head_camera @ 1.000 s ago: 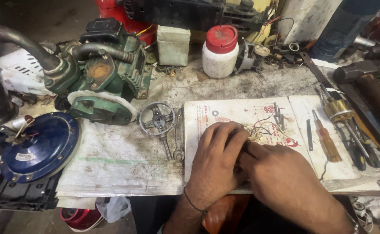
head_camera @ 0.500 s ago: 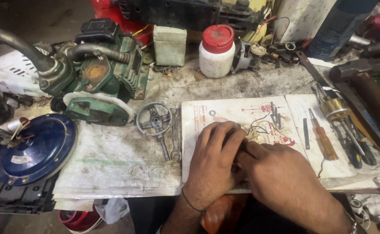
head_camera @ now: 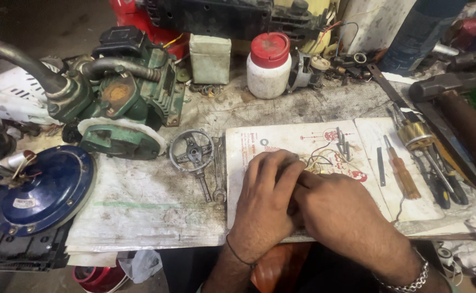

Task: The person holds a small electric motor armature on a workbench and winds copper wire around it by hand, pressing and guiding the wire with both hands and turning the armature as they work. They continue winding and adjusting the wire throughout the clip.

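Both hands rest together on a white printed sheet (head_camera: pixel 281 142) at the front of a dirty workbench. My left hand (head_camera: pixel 265 201) lies flat, fingers pointing up and right. My right hand (head_camera: pixel 338 214) sits beside it, fingers tucked under the left fingertips. Thin wires (head_camera: pixel 320 158) emerge from under the fingertips; what the fingers pinch is hidden. A spoked metal ring (head_camera: pixel 191 150) and a spanner (head_camera: pixel 218 173) lie just left of the sheet.
A green pump motor (head_camera: pixel 121 111) and blue round cover (head_camera: pixel 45 190) stand at left. A white jar with red lid (head_camera: pixel 268 65) is at the back. An orange-handled screwdriver (head_camera: pixel 401 171), pliers (head_camera: pixel 439 173) and a hammer (head_camera: pixel 455 108) lie right.
The hands stay clasped in the same spot on the sheet. Only the camera view has shifted slightly.
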`<action>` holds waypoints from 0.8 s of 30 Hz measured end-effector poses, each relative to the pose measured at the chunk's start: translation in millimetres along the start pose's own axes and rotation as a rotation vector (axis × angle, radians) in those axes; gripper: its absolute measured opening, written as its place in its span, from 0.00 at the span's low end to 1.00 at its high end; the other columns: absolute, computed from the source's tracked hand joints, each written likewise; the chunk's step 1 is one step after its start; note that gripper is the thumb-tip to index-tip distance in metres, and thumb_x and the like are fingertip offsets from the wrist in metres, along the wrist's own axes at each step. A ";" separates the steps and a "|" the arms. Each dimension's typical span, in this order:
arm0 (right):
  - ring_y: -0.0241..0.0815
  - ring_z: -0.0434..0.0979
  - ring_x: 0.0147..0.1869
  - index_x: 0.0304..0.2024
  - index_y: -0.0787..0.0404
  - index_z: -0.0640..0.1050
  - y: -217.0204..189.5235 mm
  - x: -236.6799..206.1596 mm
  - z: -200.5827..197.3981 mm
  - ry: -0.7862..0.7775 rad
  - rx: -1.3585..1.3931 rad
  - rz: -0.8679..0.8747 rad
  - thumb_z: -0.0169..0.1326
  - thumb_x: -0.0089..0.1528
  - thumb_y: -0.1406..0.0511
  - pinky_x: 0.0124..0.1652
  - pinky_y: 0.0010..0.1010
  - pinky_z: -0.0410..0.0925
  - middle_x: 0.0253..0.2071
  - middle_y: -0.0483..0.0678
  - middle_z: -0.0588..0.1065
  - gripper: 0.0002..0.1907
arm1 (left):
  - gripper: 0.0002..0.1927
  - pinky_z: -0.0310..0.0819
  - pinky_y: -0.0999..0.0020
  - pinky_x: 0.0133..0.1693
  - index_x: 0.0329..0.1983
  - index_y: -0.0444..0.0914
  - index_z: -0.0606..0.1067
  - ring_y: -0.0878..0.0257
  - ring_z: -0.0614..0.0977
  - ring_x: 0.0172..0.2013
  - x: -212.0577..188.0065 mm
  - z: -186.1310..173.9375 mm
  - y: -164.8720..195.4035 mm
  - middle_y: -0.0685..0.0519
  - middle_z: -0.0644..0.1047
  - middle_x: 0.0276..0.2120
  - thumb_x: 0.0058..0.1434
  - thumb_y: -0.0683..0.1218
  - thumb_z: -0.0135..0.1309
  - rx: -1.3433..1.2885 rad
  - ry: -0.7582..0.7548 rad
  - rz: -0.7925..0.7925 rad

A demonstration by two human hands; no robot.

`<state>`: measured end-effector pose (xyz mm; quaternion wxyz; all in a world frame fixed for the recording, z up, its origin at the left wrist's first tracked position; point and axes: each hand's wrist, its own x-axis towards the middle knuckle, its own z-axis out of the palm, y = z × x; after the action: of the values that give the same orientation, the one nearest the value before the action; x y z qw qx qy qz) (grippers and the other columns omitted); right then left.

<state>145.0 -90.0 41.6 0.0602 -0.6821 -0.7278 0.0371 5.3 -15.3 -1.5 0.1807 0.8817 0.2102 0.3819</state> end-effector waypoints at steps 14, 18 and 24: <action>0.52 0.81 0.34 0.35 0.55 0.82 -1.1 -4.2 -9.5 0.073 0.002 -0.054 0.57 0.50 0.66 0.32 0.45 0.73 0.38 0.48 0.78 0.11 | 0.35 0.74 0.50 0.59 0.58 0.44 0.76 0.44 0.71 0.62 -1.2 -3.9 3.1 0.47 0.70 0.58 0.41 0.39 0.66 0.009 0.033 -0.070; 0.56 0.80 0.33 0.38 0.59 0.80 -3.6 -6.9 -9.9 0.062 0.065 -0.050 0.57 0.48 0.69 0.30 0.45 0.74 0.37 0.52 0.77 0.14 | 0.35 0.74 0.50 0.56 0.56 0.44 0.77 0.43 0.72 0.60 0.4 -8.6 2.6 0.47 0.71 0.56 0.40 0.40 0.66 0.024 0.001 -0.120; 0.56 0.80 0.33 0.38 0.58 0.81 -4.9 -5.8 -7.6 0.055 0.062 -0.055 0.57 0.49 0.69 0.30 0.46 0.74 0.37 0.52 0.77 0.13 | 0.36 0.73 0.48 0.57 0.56 0.43 0.76 0.41 0.70 0.61 2.4 -10.0 1.6 0.43 0.68 0.57 0.39 0.40 0.68 0.011 -0.013 -0.106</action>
<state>141.5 -96.3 49.5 0.1020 -0.6605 -0.7428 0.0392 -0.3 -13.8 7.2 0.1973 0.8727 0.2577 0.3648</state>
